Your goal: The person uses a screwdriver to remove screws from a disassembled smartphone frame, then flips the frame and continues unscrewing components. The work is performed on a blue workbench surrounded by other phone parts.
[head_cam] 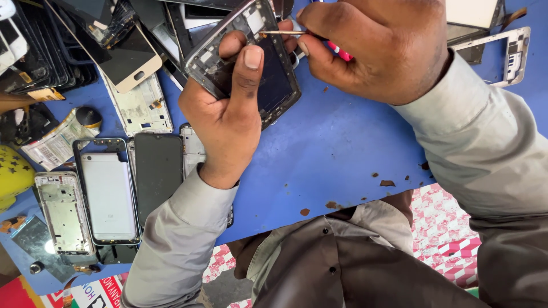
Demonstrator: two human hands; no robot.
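Note:
My left hand [228, 114] grips a dark phone frame [274, 80] with a metal rim, held tilted above the blue table [331, 148]; my thumb lies across its face. My right hand [377, 45] is closed around a small screwdriver [285, 33] with a pink handle, and its thin metal tip touches the upper edge of the phone frame. Both arms wear grey sleeves.
Phone parts cover the table's left side: a silver back cover [108, 197], a bare mid-frame [64, 214], a black screen [158, 171], a white-gold screen [128, 57], stacked dark screens [40, 51]. A white frame [511, 54] lies at top right. Chipped paint spots [387, 183] mark the near edge.

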